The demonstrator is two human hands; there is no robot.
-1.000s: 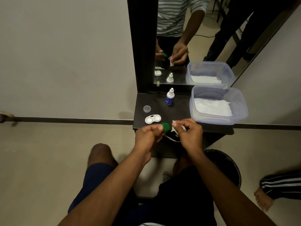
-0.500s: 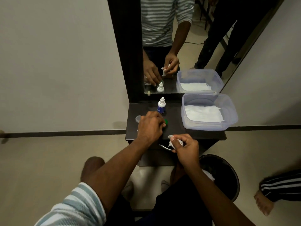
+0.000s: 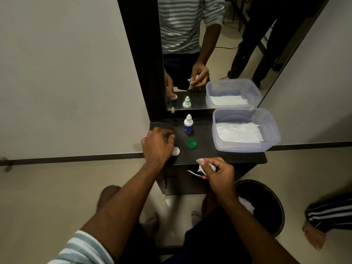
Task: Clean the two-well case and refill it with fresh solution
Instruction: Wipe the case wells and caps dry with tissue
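Note:
The white two-well case (image 3: 176,151) lies on the dark shelf (image 3: 206,154); only its right well shows past my left hand (image 3: 157,145). That hand is curled over the case's left part and the spot where a small clear cap sat, and the cap is hidden. A green cap (image 3: 192,144) lies loose on the shelf to the right of the hand. The white and blue solution bottle (image 3: 188,126) stands upright behind it, closed. My right hand (image 3: 217,171) pinches a crumpled white tissue (image 3: 201,164) at the shelf's front edge.
A clear plastic tub (image 3: 274,138) holding white tissue fills the shelf's right side. A mirror (image 3: 219,54) rises behind the shelf. A metal drawer handle (image 3: 192,173) sticks out below the front edge. A black bin (image 3: 266,199) stands on the floor at right, near another person's bare foot (image 3: 314,237).
My left hand set the green cap down on the shelf and moved left over the case and the clear cap. My right hand stayed at the front edge with the tissue.

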